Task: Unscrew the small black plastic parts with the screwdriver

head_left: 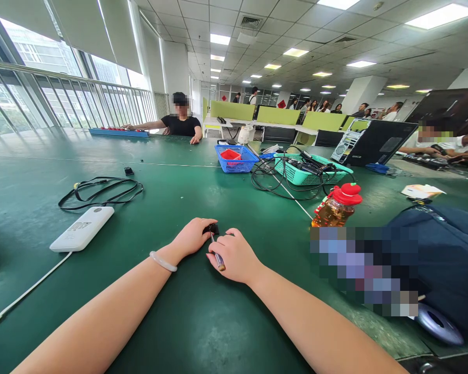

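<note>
Fingers closed, my left hand steadies a small black part on the green table. My right hand grips a screwdriver by its dark translucent handle. The screwdriver's thin metal shaft points away from me, and its tip meets or nearly meets the black part; exact contact is too small to tell. What the black part is cannot be made out, as the left fingers cover some of it.
A white power bank with a cable and a looped black strap lie left. Ahead are a blue basket and a teal basket with tangled cables. A red-lidded bottle and dark bag are right. A person sits opposite.
</note>
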The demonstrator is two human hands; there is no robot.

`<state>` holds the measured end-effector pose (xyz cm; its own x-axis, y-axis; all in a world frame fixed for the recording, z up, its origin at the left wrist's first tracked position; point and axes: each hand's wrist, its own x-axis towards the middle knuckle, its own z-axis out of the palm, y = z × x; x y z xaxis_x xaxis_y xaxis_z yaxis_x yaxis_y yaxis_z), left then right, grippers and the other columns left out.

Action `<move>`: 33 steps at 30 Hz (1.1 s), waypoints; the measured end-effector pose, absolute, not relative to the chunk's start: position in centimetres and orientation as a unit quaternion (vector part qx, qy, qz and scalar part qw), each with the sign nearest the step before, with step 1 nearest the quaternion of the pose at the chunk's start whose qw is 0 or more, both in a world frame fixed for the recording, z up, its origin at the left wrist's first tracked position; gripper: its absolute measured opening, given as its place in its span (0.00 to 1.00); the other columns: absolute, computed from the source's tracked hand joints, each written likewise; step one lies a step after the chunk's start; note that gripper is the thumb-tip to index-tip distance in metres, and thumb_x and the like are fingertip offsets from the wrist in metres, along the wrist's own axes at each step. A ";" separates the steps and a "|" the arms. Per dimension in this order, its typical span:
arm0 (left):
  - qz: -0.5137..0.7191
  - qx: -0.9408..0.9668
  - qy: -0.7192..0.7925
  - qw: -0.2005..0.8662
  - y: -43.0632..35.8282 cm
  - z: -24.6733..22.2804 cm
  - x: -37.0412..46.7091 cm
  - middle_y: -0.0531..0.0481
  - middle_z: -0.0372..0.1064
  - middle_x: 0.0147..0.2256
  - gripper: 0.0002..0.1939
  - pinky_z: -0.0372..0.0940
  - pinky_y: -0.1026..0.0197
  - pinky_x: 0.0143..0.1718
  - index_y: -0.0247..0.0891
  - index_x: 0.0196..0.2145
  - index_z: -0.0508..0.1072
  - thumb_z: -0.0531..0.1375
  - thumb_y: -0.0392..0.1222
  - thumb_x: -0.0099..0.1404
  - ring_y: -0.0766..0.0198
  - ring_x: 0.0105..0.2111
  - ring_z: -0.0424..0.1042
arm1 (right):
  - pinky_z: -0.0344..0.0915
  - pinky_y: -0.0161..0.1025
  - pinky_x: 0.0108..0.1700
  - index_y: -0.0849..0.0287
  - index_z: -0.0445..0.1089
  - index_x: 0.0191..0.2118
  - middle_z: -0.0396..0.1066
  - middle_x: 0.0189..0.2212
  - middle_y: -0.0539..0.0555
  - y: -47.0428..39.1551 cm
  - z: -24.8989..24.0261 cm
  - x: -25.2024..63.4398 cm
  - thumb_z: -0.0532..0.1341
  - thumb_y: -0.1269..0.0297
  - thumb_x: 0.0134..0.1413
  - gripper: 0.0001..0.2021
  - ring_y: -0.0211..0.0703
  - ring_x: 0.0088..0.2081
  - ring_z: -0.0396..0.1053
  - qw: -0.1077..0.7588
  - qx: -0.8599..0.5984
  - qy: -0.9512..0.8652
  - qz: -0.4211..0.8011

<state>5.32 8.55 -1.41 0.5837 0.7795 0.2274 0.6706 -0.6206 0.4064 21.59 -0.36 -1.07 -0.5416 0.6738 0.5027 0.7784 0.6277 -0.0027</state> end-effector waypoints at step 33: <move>0.194 0.883 0.406 0.134 8.8 -1.7 5.3 0.46 0.73 0.52 0.23 0.63 0.53 0.56 0.38 0.55 0.70 0.54 0.34 0.63 0.55 0.52 0.69 | 0.52 0.43 0.48 0.58 0.71 0.30 0.72 0.26 0.51 -0.4 -0.9 21.6 0.57 0.64 0.58 0.08 0.39 0.29 0.65 0.236 -0.419 -0.871 -0.101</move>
<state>5.29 8.79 -1.66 0.5954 0.7684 0.2345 0.6644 -0.6351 0.3940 21.56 -0.38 -0.92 -0.5372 0.6831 0.4948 0.7780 0.6278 -0.0220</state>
